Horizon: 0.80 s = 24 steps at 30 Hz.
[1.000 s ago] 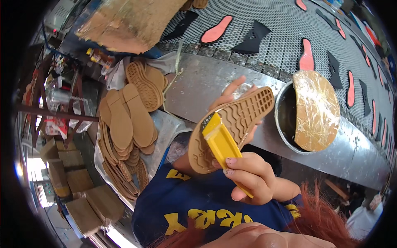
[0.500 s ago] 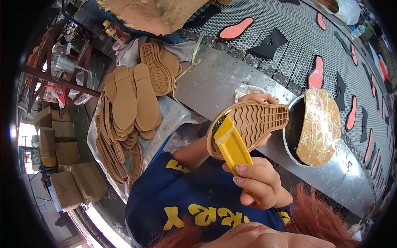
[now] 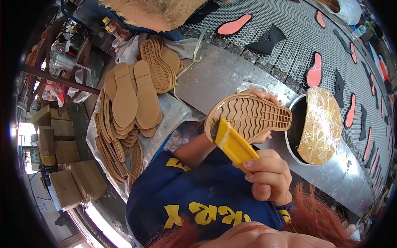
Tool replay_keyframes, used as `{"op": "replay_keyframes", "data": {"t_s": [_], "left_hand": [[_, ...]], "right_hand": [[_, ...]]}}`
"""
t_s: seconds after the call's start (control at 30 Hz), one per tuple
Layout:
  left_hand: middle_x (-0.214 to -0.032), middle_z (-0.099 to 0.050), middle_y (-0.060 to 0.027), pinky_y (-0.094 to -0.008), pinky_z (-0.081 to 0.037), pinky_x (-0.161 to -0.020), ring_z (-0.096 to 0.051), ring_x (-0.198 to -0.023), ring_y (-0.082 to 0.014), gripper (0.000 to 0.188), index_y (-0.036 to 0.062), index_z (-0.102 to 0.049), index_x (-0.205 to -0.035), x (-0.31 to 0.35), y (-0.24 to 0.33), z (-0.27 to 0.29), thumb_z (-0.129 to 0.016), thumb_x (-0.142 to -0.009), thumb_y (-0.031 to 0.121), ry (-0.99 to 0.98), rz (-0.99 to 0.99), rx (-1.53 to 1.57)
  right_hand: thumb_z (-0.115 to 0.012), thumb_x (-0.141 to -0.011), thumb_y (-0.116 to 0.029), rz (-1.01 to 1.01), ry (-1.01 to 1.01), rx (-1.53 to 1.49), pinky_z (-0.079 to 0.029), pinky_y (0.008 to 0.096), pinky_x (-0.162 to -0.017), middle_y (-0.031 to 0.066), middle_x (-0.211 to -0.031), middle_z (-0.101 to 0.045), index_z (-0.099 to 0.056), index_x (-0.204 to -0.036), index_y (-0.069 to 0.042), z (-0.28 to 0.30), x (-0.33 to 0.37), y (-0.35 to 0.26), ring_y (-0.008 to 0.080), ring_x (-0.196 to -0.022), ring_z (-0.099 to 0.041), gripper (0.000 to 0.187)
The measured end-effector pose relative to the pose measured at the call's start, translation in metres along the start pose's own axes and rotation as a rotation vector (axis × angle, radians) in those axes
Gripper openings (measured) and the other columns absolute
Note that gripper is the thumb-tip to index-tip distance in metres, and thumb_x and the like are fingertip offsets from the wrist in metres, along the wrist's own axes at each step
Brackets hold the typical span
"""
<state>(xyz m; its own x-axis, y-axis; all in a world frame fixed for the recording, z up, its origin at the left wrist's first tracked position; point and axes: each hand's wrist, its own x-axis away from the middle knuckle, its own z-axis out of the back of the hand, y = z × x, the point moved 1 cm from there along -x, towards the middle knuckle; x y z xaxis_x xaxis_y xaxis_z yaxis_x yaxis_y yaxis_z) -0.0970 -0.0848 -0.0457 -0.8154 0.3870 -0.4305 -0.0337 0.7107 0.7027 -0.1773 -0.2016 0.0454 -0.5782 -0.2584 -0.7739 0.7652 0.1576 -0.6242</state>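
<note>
A tan shoe sole [image 3: 248,115] is held up in front of my chest, its wavy and gridded tread facing me. My left hand [image 3: 264,96] is closed around it from behind; fingertips show over its upper edge and below its narrow end. In my right hand [image 3: 271,173], pinched between thumb and fingers, is a flat yellow brush [image 3: 236,145]. Its dark tip lies against the broad end of the sole, near the left rim. Just right of the sole stands a round metal pot [image 3: 294,142], partly covered by a shiny, tape-wrapped tan lid [image 3: 320,126].
Tan soles [image 3: 124,97] are piled on plastic sheeting at the left. A metal ledge [image 3: 223,70] borders a mesh conveyor [image 3: 297,41] carrying pink-topped insoles [image 3: 315,68] and black cut pieces [image 3: 266,40]. Cardboard boxes [image 3: 87,180] stand at lower left.
My right hand and the brush handle have shifted right and slightly up, so the brush slants more. The sole has tilted and moved up a little. My left hand still grips it.
</note>
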Motion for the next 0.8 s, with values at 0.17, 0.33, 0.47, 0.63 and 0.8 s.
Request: {"op": "replay_keyframes", "data": {"t_s": [0.17,0.33,0.47,0.63,0.8], "left_hand": [[-0.132,-0.042,-0.0178,-0.0395,-0.049,-0.096,-0.042,-0.127,-0.0293,0.083,0.0137,-0.034,-0.133,0.000,0.009,0.008,-0.082,-0.065,0.003,-0.036,0.022,0.203],[-0.132,-0.043,-0.0188,-0.0347,-0.057,-0.078,-0.059,-0.109,-0.0258,0.091,0.0168,-0.020,-0.146,-0.001,0.041,0.020,-0.077,-0.075,0.013,0.125,0.132,-0.147],[-0.115,-0.056,-0.0183,-0.0274,-0.056,-0.059,-0.065,-0.083,-0.0196,0.079,0.0053,-0.021,-0.146,0.000,0.031,0.023,-0.059,-0.087,0.041,0.170,0.182,-0.009],[-0.080,-0.064,-0.0183,-0.0264,-0.044,-0.040,-0.056,-0.047,-0.0192,0.081,-0.0091,-0.040,-0.131,0.008,0.025,0.013,-0.039,-0.091,0.061,0.308,0.383,0.162],[-0.101,-0.060,-0.0255,-0.0288,-0.041,-0.039,-0.054,-0.043,-0.0227,0.076,-0.0075,-0.040,-0.130,0.011,0.016,0.007,-0.039,-0.092,0.058,0.139,0.448,0.591]], "right_hand": [[-0.061,-0.089,-0.012,-0.016,0.127,0.154,-0.048,0.0343,-0.067,0.0142,-0.098,-0.060,-0.058,-0.098,-0.002,0.011,0.003,-0.002,0.0245,-0.074,-0.059,0.014],[-0.066,-0.082,0.000,-0.099,0.381,0.466,-0.046,0.0314,-0.062,0.0132,-0.097,-0.057,-0.056,-0.101,-0.003,0.025,0.014,0.004,0.0201,-0.070,-0.057,0.022],[-0.058,-0.085,0.007,-0.080,0.438,0.538,-0.050,0.0326,-0.065,0.0177,-0.108,-0.056,-0.056,-0.111,-0.001,0.044,0.015,0.023,0.0246,-0.078,-0.061,0.027],[-0.067,-0.073,0.006,-0.122,0.250,0.547,-0.050,0.0322,-0.070,0.0131,-0.099,-0.065,-0.064,-0.106,-0.002,0.054,0.006,0.039,0.0254,-0.081,-0.062,0.034],[-0.068,-0.070,0.002,0.002,0.190,0.823,-0.048,0.0351,-0.070,0.0097,-0.097,-0.066,-0.064,-0.103,-0.003,0.073,-0.003,0.054,0.0265,-0.081,-0.061,0.033]]}}
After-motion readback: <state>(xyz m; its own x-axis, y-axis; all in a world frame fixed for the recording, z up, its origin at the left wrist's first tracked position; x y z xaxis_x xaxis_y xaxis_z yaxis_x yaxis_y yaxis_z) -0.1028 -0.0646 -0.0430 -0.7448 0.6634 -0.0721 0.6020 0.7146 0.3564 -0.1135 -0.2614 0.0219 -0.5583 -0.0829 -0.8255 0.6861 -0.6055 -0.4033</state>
